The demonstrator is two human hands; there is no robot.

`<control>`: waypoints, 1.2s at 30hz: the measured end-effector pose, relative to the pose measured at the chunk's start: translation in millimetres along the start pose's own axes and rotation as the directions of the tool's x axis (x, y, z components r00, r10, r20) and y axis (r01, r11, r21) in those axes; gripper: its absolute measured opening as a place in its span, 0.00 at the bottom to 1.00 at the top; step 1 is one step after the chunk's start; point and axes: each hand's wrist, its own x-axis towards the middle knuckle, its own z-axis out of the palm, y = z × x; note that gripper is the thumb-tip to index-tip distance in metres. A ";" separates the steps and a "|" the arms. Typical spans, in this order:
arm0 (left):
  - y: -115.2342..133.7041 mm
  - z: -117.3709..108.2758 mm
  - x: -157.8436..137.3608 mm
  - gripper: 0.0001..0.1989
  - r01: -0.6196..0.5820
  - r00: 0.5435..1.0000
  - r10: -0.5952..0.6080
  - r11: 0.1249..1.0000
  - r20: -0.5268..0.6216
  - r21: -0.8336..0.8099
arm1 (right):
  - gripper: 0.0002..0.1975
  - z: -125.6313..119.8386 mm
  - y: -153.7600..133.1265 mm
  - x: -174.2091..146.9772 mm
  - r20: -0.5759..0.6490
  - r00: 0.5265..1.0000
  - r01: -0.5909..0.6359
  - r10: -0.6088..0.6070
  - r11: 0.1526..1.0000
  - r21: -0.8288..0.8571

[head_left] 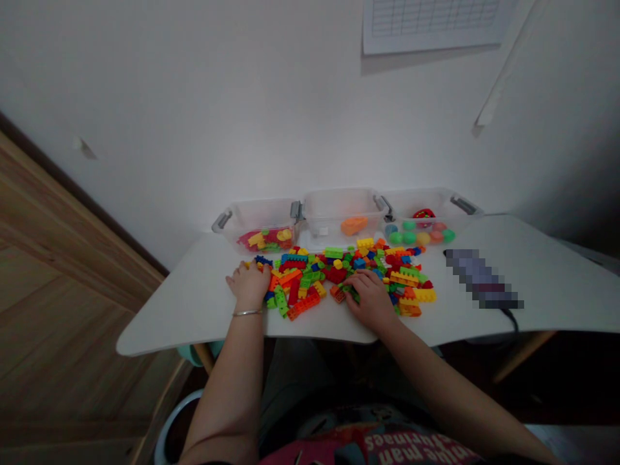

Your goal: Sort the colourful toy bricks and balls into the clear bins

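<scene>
Many coloured toy building bricks [303, 302] lie in a loose heap across the middle of the white table [194, 310]. My left hand [249, 284], with a thin bangle on its wrist, rests palm down at the heap's left edge. Its fingers are apart over a dark blue brick [263, 260] and some yellow bricks, partly hidden beneath them. At the heap's front right, my right hand [372, 298] has its fingers curled round a green brick [352, 294], largely covered by the hand. An orange-brown brick [338, 294] sits just left of those fingertips.
Behind the heap stand three joined clear plastic bins. The left bin [232, 223] holds red and yellow pieces, the middle bin [324, 206] an orange piece, and the right bin [465, 216] several coloured balls. A blurred-out device [484, 281] with a cable lies at the right.
</scene>
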 end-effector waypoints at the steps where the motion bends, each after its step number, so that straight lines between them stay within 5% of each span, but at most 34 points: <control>1: 0.6 1.1 0.3 0.25 -0.017 1.000 0.017 1.000 0.005 0.001 | 0.08 -0.2 -0.2 0.1 -0.001 1.000 0.002 -0.002 1.000 0.002; 15: -1.7 5.3 7.5 0.21 -0.159 0.986 0.155 0.985 -0.053 -0.073 | 0.08 -0.5 -0.3 -0.2 0.000 1.000 -0.003 0.003 1.000 0.002; 28: -4.3 5.4 9.4 0.17 -0.134 0.959 0.021 0.913 -0.283 -0.385 | 0.07 0.3 0.7 -0.6 -0.011 1.000 -0.001 0.001 1.000 0.008; 36: -4.3 5.2 11.0 0.18 -0.111 0.965 -0.023 0.863 -0.259 -0.493 | 0.07 0.2 0.8 -0.4 -0.001 1.000 0.000 0.000 1.000 -0.001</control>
